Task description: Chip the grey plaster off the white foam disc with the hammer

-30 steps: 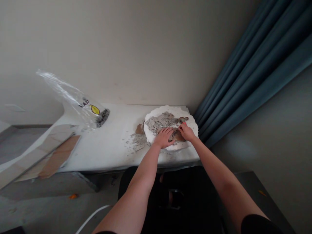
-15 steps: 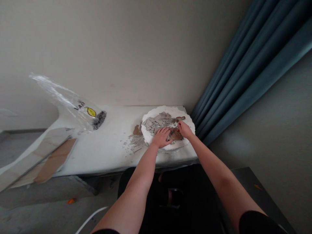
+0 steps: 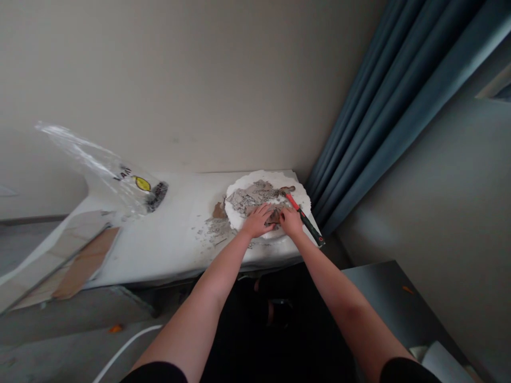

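Observation:
My left hand (image 3: 257, 221) lies flat with its fingers spread on grey crumbled material (image 3: 255, 196). That material covers much of a white round piece with a ragged edge (image 3: 235, 219). Close beside it, my right hand (image 3: 291, 221) has its fingers bent together at a brownish, dusty flat piece (image 3: 274, 215); whatever they pinch is too small to make out. A hammer (image 3: 305, 218) with a red and black handle rests across the right side of the white piece, its head toward the wall and its handle end near the table's corner.
Grey crumbs (image 3: 217, 229) and a brown scrap (image 3: 219, 210) lie left of the white piece on the white-covered table (image 3: 175, 239). Farther left are a clear plastic bag (image 3: 131, 181) and cardboard (image 3: 85, 263). A blue curtain (image 3: 351, 117) hangs at right, above a dark cabinet (image 3: 391, 298).
My right hand has shifted left and toward me, closer to my left hand, uncovering the hammer's handle. My left hand stays on the grey material. The view has turned slightly right.

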### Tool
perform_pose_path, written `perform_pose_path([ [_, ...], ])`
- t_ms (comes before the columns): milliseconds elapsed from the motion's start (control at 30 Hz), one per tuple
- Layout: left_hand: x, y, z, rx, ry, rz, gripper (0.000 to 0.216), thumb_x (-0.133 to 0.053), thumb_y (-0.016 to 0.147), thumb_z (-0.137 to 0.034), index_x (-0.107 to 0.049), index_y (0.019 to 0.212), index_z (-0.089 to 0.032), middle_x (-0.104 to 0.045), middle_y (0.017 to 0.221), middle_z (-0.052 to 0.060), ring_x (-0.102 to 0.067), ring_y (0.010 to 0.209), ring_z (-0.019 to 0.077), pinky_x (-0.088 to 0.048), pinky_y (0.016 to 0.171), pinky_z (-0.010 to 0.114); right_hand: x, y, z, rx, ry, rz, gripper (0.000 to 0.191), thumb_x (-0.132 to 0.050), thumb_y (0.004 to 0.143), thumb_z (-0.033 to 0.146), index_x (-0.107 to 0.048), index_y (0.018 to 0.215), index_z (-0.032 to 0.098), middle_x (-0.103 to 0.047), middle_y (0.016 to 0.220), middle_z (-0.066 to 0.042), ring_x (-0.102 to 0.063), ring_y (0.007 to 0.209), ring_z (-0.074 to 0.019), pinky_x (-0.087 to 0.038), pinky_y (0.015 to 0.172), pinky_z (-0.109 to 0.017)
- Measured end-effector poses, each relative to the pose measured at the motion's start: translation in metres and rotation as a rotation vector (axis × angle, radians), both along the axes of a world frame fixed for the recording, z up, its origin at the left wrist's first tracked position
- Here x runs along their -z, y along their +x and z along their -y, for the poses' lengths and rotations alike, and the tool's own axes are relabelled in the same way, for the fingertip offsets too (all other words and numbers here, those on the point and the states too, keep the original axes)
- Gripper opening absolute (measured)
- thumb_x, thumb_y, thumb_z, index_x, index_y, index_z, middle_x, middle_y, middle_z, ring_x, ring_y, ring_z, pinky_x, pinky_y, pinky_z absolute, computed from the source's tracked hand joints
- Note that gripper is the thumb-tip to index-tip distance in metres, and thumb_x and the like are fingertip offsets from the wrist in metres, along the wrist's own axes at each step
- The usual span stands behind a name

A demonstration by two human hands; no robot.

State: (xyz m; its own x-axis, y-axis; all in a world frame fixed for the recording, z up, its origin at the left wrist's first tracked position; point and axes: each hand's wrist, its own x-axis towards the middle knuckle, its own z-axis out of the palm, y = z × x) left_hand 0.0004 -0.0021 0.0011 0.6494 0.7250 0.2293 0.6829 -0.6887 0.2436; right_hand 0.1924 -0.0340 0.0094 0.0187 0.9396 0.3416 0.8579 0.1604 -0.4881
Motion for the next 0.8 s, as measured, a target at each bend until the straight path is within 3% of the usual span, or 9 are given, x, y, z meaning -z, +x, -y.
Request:
perform_pose_path([
  [167, -0.002, 0.002, 0.000, 0.036, -0.002, -0.047, 0.066, -0.053, 0.098, -0.050, -0.048, 0.154, -0.017, -0.041, 0.167, 0.014, -0.028, 0.159, 0.0308, -0.030, 0.129, 0.051, -0.005, -0.013, 0.007, -0.013, 0.049, -0.087, 0.021, -0.053, 0.088, 0.010, -0.069, 0.099, 0.017, -0.070, 0.099, -0.012, -0.064, 0.098, -0.0259, -0.053, 0.092, -0.039],
  [267, -0.003, 0.002, -0.001, 0.045, 0.006, -0.029, 0.067, -0.051, 0.098, -0.052, -0.047, 0.156, -0.017, -0.043, 0.165, 0.014, -0.030, 0.158, 0.0300, -0.029, 0.129, 0.050, 0.010, -0.024, 0.048, 0.005, 0.179, -0.172, 0.030, -0.049, 0.091, 0.013, -0.066, 0.117, 0.014, -0.067, 0.120, -0.018, -0.060, 0.119, -0.0289, -0.049, 0.106, -0.047],
  [333, -0.002, 0.001, -0.001, 0.033, 0.013, -0.008, 0.068, -0.050, 0.099, -0.053, -0.045, 0.156, -0.017, -0.044, 0.165, 0.015, -0.031, 0.158, 0.0298, -0.029, 0.129, 0.049, 0.037, -0.037, 0.098, -0.039, 0.263, -0.229, 0.037, -0.051, 0.090, 0.014, -0.063, 0.125, 0.015, -0.062, 0.135, -0.020, -0.054, 0.132, -0.0309, -0.044, 0.114, -0.053],
  [467, 0.004, 0.001, -0.002, -0.008, 0.024, 0.054, 0.071, -0.049, 0.098, -0.054, -0.043, 0.157, -0.015, -0.045, 0.163, 0.015, -0.034, 0.156, 0.0305, -0.030, 0.129, 0.050, 0.111, -0.057, 0.204, -0.158, 0.095, -0.153, 0.056, -0.054, 0.082, 0.007, -0.061, 0.136, 0.020, -0.052, 0.153, -0.018, -0.046, 0.145, -0.0319, -0.042, 0.118, -0.056],
  [567, 0.009, 0.000, 0.000, -0.053, 0.044, 0.126, 0.068, -0.047, 0.099, -0.054, -0.045, 0.155, -0.014, -0.048, 0.161, 0.016, -0.036, 0.154, 0.0300, -0.030, 0.129, 0.050, 0.139, -0.057, 0.236, -0.144, -0.046, -0.082, 0.076, -0.056, 0.074, 0.004, -0.055, 0.148, 0.016, -0.044, 0.160, -0.022, -0.039, 0.151, -0.0370, -0.043, 0.117, -0.061],
  [667, 0.008, 0.000, 0.005, -0.152, 0.058, 0.186, 0.066, -0.044, 0.101, -0.051, -0.046, 0.153, -0.011, -0.050, 0.159, 0.018, -0.037, 0.154, 0.0296, -0.029, 0.130, 0.050, 0.132, -0.049, 0.229, -0.170, -0.167, -0.019, 0.075, -0.054, 0.080, 0.005, -0.051, 0.154, 0.017, -0.039, 0.166, -0.019, -0.031, 0.157, -0.0356, -0.035, 0.123, -0.061],
  [800, 0.008, 0.002, 0.031, -0.237, 0.065, 0.211, 0.065, -0.040, 0.102, -0.047, -0.043, 0.154, -0.007, -0.045, 0.162, 0.021, -0.031, 0.158, 0.0288, -0.027, 0.131, 0.051, 0.111, -0.050, 0.226, -0.106, -0.445, 0.131, 0.083, -0.059, 0.079, 0.008, -0.045, 0.161, 0.019, -0.018, 0.176, -0.015, -0.009, 0.163, -0.0378, -0.027, 0.127, -0.059],
])
